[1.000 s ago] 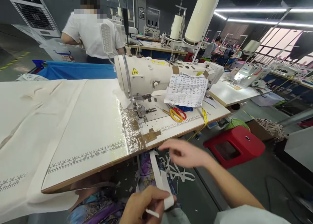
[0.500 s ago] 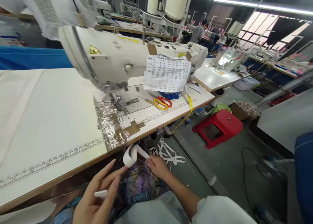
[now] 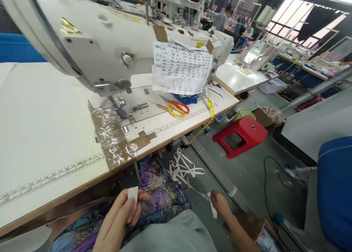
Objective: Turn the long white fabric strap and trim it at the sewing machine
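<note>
Over my lap, in the head view, my left hand point(image 3: 121, 217) is closed with the thumb pressing a short flat white tape piece point(image 3: 132, 203) against the fingers. Farther right, past the table edge, my right hand point(image 3: 220, 205) pinches a strip of white tape point(image 3: 213, 209). One end of that strip hangs below the fingers. From there the tape runs left to a loose tangle of white tape point(image 3: 183, 169) on the floor. No tape is seen stretching between my hands. Both hands are below the level of the sewing table point(image 3: 55, 134).
A white sewing machine point(image 3: 90, 50) stands on the table, with a handwritten sheet point(image 3: 181, 68) taped to it. Red and yellow scissors point(image 3: 177, 108) and a yellow tape measure point(image 3: 211, 107) lie nearby. A red stool point(image 3: 240, 136) and an open cardboard box point(image 3: 250, 222) are at right.
My right hand has moved right and away from my left, taking the tape along. The loop between the hands is gone. My left hand has closed around its tape piece. The view has shifted closer.
</note>
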Demonstrator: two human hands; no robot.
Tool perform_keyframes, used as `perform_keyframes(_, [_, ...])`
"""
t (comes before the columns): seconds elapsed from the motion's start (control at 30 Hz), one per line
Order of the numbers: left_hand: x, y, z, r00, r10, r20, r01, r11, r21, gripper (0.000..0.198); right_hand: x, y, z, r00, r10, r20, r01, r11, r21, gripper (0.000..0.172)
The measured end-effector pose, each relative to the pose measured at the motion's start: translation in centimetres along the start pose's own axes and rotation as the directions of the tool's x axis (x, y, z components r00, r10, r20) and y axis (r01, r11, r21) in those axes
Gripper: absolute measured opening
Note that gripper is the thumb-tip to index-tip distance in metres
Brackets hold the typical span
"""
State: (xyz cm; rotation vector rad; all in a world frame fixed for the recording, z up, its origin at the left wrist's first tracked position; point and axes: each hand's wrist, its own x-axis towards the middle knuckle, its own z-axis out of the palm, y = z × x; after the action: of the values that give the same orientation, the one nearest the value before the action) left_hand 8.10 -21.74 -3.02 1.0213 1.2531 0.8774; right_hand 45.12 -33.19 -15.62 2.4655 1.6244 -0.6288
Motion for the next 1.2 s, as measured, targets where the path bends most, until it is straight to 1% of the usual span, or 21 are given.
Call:
perform_keyframes(0.07, [0.4, 0.9, 0.0, 0.999, 0.011, 0.032, -0.01, 1.0, -0.02, 0.045, 2.2, -1.6, -1.0, 0.998, -0.058, -0.039, 0.059, 0.998, 0.035, 0.033])
perform_keyframes(0.13, [0.8, 1.9, -0.4, 0.999, 0.036, 0.027, -0.035, 0.999, -0.041, 0.043, 4.1, -4.2, -2.9, 0.986, -0.154, -0.063, 0.159, 0.984, 0.082, 0.034])
perform_keyframes(0.2, [1.2, 2.7, -1.0, 0.998, 0.061, 0.005, -0.06, 0.996, -0.059, 0.043, 5.1, -7.6, -6.2, 0.959, -0.268, -0.087, 0.278, 0.951, 0.135, 0.036])
perform_keyframes(0.27, [1.5, 3.1, -1.6, 0.998, 0.063, -0.025, -0.065, 0.994, -0.086, 0.043, 5.6, -11.4, -10.5, 0.907, -0.381, -0.181, 0.412, 0.893, 0.181, 0.04])
perform_keyframes(0.3, [1.6, 3.2, -1.9, 0.998, 0.061, -0.035, -0.064, 0.993, -0.1, 0.043, 5.8, -13.4, -12.9, 0.833, -0.441, -0.335, 0.521, 0.829, 0.204, 0.038])
perform_keyframes(0.37, [1.6, 3.2, -2.2, 0.995, 0.067, -0.078, -0.075, 0.992, -0.105, 0.042, 6.4, -17.4, -17.6, 0.611, -0.504, -0.61, 0.693, 0.713, 0.104, 0.033])
perform_keyframes(0.4, [1.5, 3.2, -2.3, 0.99, 0.086, -0.116, -0.096, 0.992, -0.087, 0.041, 6.9, -19.4, -19.7, 0.504, -0.519, -0.691, 0.73, 0.683, 0.02, 0.031])
perform_keyframes(0.43, [1.4, 3.1, -2.4, 0.98, 0.119, -0.16, -0.128, 0.99, -0.051, 0.039, 7.6, -21.3, -21.4, 0.433, -0.558, -0.708, 0.746, 0.663, -0.066, 0.031])
perform_keyframes(0.47, [1.2, 3.1, -2.6, 0.965, 0.162, -0.207, -0.166, 0.986, -0.001, 0.036, 8.5, -23.1, -22.7, 0.391, -0.611, -0.689, 0.751, 0.644, -0.145, 0.032])
perform_keyframes(0.5, [0.9, 2.9, -2.8, 0.944, 0.211, -0.252, -0.204, 0.977, 0.056, 0.034, 9.5, -24.8, -23.7, 0.379, -0.664, -0.645, 0.738, 0.637, -0.223, 0.032])
perform_keyframes(0.53, [0.6, 2.8, -3.2, 0.923, 0.258, -0.287, -0.236, 0.965, 0.111, 0.032, 10.6, -26.3, -24.4, 0.39, -0.71, -0.587, 0.71, 0.637, -0.3, 0.033])
perform_keyframes(0.6, [-0.1, 2.5, -4.1, 0.887, 0.315, -0.338, -0.263, 0.946, 0.19, 0.031, 12.7, -28.9, -24.9, 0.448, -0.761, -0.469, 0.621, 0.642, -0.45, 0.036])
perform_keyframes(0.67, [-1.0, 2.3, -5.1, 0.858, 0.312, -0.408, -0.24, 0.946, 0.22, 0.031, 14.5, -30.9, -24.9, 0.506, -0.778, -0.374, 0.528, 0.621, -0.579, 0.035])
perform_keyframes(0.7, [-1.4, 2.3, -5.6, 0.841, 0.297, -0.451, -0.216, 0.951, 0.223, 0.031, 15.3, -31.6, -24.9, 0.521, -0.783, -0.339, 0.497, 0.601, -0.626, 0.034])
perform_keyframes(0.8, [-2.7, 2.1, -6.8, 0.794, 0.234, -0.562, -0.144, 0.969, 0.2, 0.032, 17.0, -33.0, -24.8, 0.512, -0.802, -0.309, 0.473, 0.563, -0.677, 0.03])
perform_keyframes(0.9, [-3.8, 1.7, -7.4, 0.757, 0.163, -0.633, -0.127, 0.987, 0.102, 0.035, 17.4, -33.4, -24.7, 0.486, -0.781, -0.393, 0.506, 0.618, -0.602, 0.031])
perform_keyframes(0.97, [-4.5, 1.4, -7.7, 0.725, 0.109, -0.68, -0.141, 0.99, 0.009, 0.033, 16.8, -33.2, -24.3, 0.451, -0.761, -0.466, 0.565, 0.647, -0.512, 0.033])
perform_keyframes(1.03, [-5.2, 1.4, -8.0, 0.695, 0.087, -0.714, -0.18, 0.982, -0.056, 0.025, 15.3, -32.3, -23.4, 0.392, -0.743, -0.542, 0.657, 0.639, -0.4, 0.034])
perform_keyframes(1.1, [-6.1, 1.6, -8.2, 0.674, 0.142, -0.725, -0.263, 0.963, -0.057, 0.016, 12.9, -30.7, -21.9, 0.359, -0.699, -0.618, 0.742, 0.615, -0.265, 0.031])
perform_keyframes(1.13, [-6.7, 1.6, -8.3, 0.672, 0.194, -0.715, -0.318, 0.947, -0.042, 0.013, 11.5, -29.7, -20.9, 0.363, -0.67, -0.648, 0.774, 0.604, -0.191, 0.029])
perform_keyframes(1.2, [-7.8, 1.6, -8.5, 0.676, 0.283, -0.68, -0.403, 0.915, -0.02, 0.009, 8.4, -27.5, -18.3, 0.428, -0.626, -0.652, 0.803, 0.594, -0.043, 0.023])
